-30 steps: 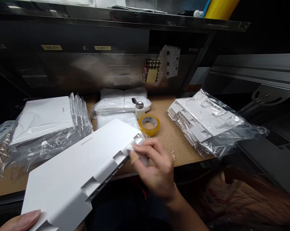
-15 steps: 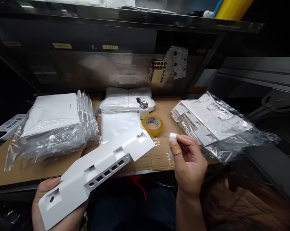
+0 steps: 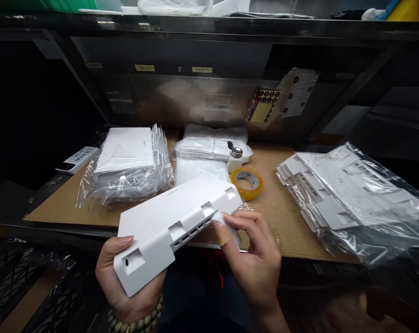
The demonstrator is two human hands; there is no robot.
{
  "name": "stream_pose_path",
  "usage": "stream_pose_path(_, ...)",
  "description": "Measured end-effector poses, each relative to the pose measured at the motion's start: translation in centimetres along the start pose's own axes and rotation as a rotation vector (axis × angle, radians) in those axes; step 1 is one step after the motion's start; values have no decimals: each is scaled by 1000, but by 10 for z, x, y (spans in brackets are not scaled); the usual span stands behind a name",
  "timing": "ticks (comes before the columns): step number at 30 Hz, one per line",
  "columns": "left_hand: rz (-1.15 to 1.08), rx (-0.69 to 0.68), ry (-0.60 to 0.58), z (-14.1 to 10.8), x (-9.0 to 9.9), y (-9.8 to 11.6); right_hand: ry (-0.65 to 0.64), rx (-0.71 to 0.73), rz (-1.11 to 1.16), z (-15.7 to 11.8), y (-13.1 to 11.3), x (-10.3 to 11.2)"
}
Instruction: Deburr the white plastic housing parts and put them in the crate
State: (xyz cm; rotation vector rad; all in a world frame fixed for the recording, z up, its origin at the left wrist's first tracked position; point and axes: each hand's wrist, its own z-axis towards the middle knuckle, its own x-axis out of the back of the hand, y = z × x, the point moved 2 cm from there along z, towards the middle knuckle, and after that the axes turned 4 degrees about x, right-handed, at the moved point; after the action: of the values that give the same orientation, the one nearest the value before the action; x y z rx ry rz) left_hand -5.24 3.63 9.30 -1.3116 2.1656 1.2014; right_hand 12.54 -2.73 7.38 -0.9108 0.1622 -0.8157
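Note:
My left hand [image 3: 133, 277] grips a white plastic housing [image 3: 181, 217] by its lower left end, thumb on top and fingers beneath. The housing is tilted, its row of port openings facing me. My right hand [image 3: 254, 259] pinches a small white cloth [image 3: 232, 226] between thumb and fingers, against the housing's edge at the right end of the ports. A tan band wraps the right thumb. Behind the housing lie a yellow tape roll [image 3: 247, 184] and a small white bottle [image 3: 234, 161] with its lid up.
Bagged white housings [image 3: 126, 152] are stacked at the left, with more bagged white parts [image 3: 348, 185] at the right. Clear plastic bags [image 3: 212, 141] lie at the back centre. A metal shelf [image 3: 209, 27] spans above the cardboard-covered table [image 3: 272, 222].
The view has swung left. The housing has turned so its broad face shows, and my right hand has brought the white cloth onto its port edge.

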Motion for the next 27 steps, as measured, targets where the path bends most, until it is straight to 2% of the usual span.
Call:
stream_pose_path(2, 9, -48, 59, -6, 0, -2, -19, 36, 1, 2, -7, -10)
stream_pose_path(6, 102, -99, -92, -6, 6, -4, -47, 58, 34, 2, -16, -21)
stream_pose_path(8, 147, -120, -128, -5, 10, -4, -66, 61, 52, 2, -18, -20)
stream_pose_path(14, 126, -98, -90, -5, 15, -6, -45, 42, 36, 6, -13, -13)
stream_pose_path(18, 109, -93, -116, -5, 14, -7, -89, 72, 57, 2, -23, -19)
stream_pose_path(21, 76, -84, -60, -6, 9, -6, -139, 97, 155, -4, -34, -23)
stream_pose_path(24, 32, -51, 22, -8, 0, -6, -155, 58, 263, -4, -39, -19)
stream_pose_path(27, 16, -17, 46, -9, -6, -8, -127, 15, 235, -2, -38, -14)
